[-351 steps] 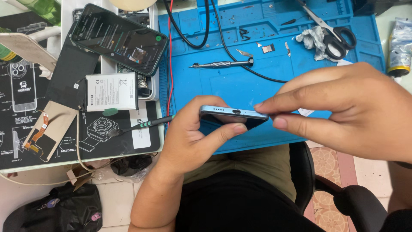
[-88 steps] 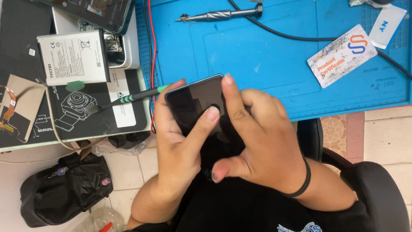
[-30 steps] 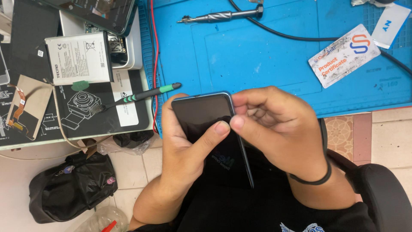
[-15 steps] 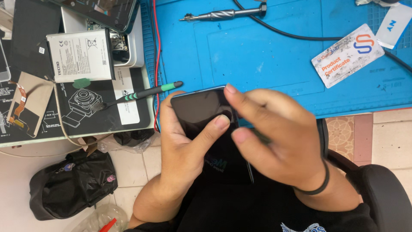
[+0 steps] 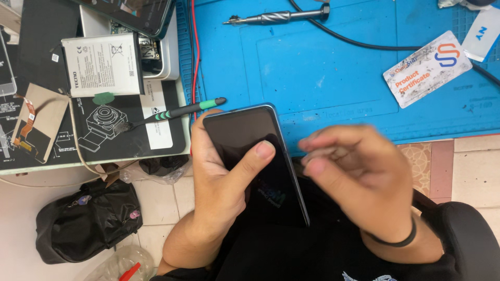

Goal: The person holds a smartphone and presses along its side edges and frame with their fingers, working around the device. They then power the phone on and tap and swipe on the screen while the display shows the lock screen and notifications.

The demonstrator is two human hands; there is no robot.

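Note:
My left hand (image 5: 219, 192) grips a black smartphone (image 5: 245, 132) from below, screen up and dark, with the thumb lying across the glass. The phone's top end reaches over the front edge of the blue work mat (image 5: 333, 78). Just right of the phone, my right hand (image 5: 359, 177) is blurred with motion, fingers curled and fingertips close together, apart from the phone. I cannot tell whether anything is pinched in it. A black band circles that wrist.
A green-and-black screwdriver (image 5: 182, 110) lies just left of the phone's top. A white battery (image 5: 101, 62) rests on an opened device at the upper left. On the mat are a metal tool (image 5: 276, 17), a black cable (image 5: 354, 44) and a printed card (image 5: 427, 67). A black bag (image 5: 86, 218) sits on the floor.
My right hand has come off the phone's screen and moved to the right, now blurred. My left hand keeps the phone in the same grip.

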